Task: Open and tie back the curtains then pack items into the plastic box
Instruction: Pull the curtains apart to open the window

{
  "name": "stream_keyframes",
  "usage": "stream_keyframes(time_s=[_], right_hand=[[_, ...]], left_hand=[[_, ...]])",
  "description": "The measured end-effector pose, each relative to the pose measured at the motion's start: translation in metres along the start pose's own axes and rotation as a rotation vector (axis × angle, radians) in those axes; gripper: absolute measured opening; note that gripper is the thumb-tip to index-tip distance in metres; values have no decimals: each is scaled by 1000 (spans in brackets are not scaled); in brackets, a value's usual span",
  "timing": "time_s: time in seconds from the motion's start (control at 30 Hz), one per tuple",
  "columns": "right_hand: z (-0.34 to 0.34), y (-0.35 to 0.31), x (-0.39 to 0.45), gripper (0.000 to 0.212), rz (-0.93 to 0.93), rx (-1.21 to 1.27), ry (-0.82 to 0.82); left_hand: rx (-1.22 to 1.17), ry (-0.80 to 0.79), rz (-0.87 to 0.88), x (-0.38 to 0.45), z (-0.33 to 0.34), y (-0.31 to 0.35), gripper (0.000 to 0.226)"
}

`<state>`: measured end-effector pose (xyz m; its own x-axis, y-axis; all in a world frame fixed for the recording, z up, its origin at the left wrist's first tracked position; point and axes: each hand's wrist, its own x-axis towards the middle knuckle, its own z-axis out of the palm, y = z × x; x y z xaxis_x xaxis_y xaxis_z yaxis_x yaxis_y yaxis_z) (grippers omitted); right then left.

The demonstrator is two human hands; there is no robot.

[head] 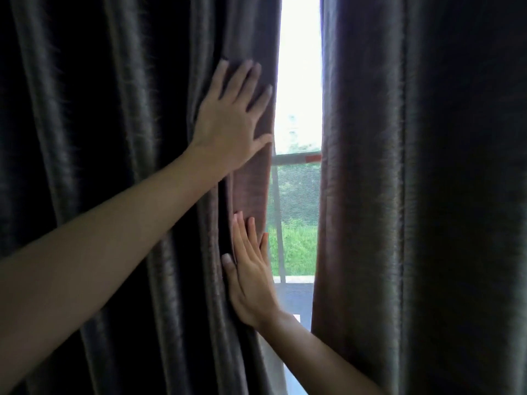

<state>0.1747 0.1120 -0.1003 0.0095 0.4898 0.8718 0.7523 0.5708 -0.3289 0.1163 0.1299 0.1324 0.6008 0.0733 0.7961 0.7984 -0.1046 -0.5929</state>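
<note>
Both the left hand (228, 124) and right hand (251, 280) press flat, fingers straight, on the left curtain (114, 138) mid-frame; the right curtain (413, 195) hangs apart, with a railing (296, 158), probably a balcony's, in the gap.

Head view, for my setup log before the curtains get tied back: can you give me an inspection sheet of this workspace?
Surface: nothing seen; no table or floor in view.
Job's things: left curtain and right curtain, dark, hanging in folds, parted by a narrow gap; no tie-back or plastic box in view.
Clutter: nothing seen.
Hands: left hand flat on the left curtain's inner edge, fingers spread; right hand lower on the same edge, fingers straight.
Cables: nothing seen.
Surroundings: window bright through the gap, railing and green foliage outside.
</note>
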Motion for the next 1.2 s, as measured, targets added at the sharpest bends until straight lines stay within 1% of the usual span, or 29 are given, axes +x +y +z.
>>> stream_keyframes(time_s=[0.17,0.4,0.5,0.77,0.93,1.07,1.2], right_hand=[[32,-19,16,56,-12,46,-56],[100,-57,50,57,-73,124,-108],[132,-71,66,56,-113,169,-161],[241,-123,101,56,-204,267,-305],[307,-159,128,56,-266,327,-349],[361,-178,145,56,-298,334,-378],[404,-187,162,61,-306,310,-449]], left_hand=[[89,-70,-34,-20,18,-40,92],[202,-112,-35,-46,40,-105,94],[247,-148,-37,-63,54,-141,95],[363,-286,-114,-141,101,-250,100],[452,-350,-150,-173,126,-312,105],[487,-414,-201,-206,153,-356,111],[520,-474,-262,-237,187,-400,114]])
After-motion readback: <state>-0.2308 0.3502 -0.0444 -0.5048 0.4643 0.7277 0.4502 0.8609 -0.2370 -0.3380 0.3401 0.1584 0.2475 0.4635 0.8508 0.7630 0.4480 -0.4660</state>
